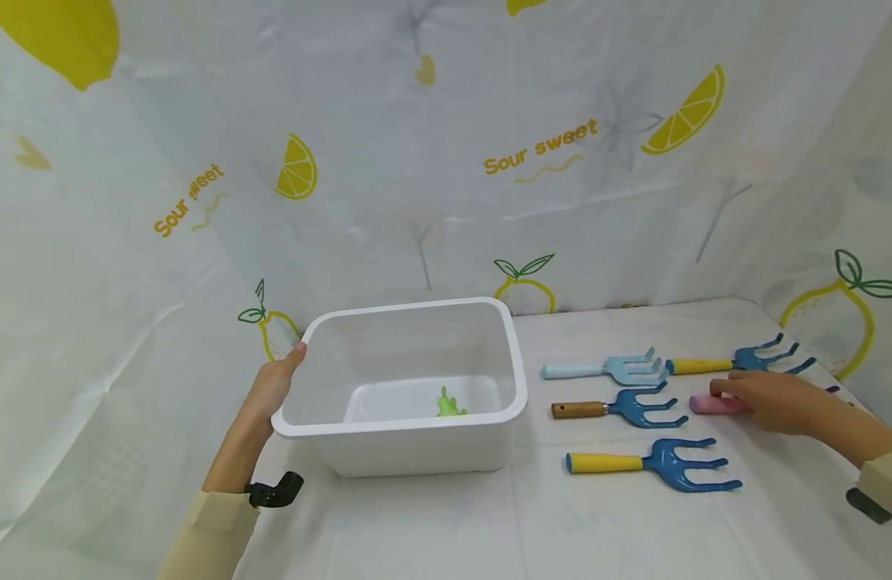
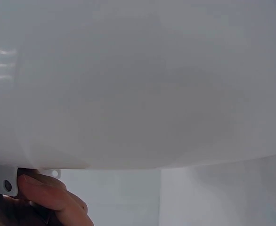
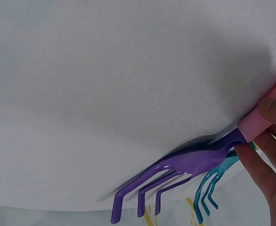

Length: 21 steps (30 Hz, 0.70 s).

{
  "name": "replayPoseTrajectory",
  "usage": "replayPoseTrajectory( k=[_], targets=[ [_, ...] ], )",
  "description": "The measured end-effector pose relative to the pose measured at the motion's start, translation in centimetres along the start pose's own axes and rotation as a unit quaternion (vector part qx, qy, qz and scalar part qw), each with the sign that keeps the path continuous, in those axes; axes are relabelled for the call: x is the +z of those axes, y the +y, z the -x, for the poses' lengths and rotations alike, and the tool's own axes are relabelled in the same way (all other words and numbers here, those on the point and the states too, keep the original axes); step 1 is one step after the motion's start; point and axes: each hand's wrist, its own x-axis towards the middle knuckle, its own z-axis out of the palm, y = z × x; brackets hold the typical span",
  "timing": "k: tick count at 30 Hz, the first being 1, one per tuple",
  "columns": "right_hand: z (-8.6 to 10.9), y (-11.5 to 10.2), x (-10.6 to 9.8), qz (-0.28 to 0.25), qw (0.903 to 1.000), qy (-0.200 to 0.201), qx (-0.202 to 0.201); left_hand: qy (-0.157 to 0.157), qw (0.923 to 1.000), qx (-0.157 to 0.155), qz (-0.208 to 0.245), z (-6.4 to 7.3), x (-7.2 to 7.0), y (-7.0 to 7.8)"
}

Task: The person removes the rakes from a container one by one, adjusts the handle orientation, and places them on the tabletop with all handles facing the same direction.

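In the head view my left hand (image 1: 268,392) grips the left rim of a white plastic tub (image 1: 416,448). A small green, finger-shaped piece (image 1: 449,403) lies inside it. On the right, my right hand (image 1: 786,401) holds a hand rake by its pink handle (image 1: 712,405). The right wrist view shows the thumb and fingers around that handle and the rake's purple tined head (image 3: 199,161) close over the white cloth. The tub's wall (image 2: 142,94) fills most of the left wrist view, with the left fingers (image 2: 51,193) under its edge.
Between tub and right hand lie a light blue hand rake (image 1: 576,371), a wooden-handled blue one (image 1: 579,410) and a yellow-handled blue one (image 1: 605,463). Another yellow-handled rake (image 1: 699,366) lies just behind the right hand. A lemon-print sheet (image 1: 387,225) hangs behind the table.
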Motion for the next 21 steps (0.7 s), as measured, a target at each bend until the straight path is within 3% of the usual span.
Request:
replayPoseTrajectory(
  k=[21],
  targets=[
    [-0.09,0.01,0.14,-0.002,1.0000,-0.006,0.005,0.005,1.0000,-0.003,-0.004,-0.19,0.05,0.07]
  ],
)
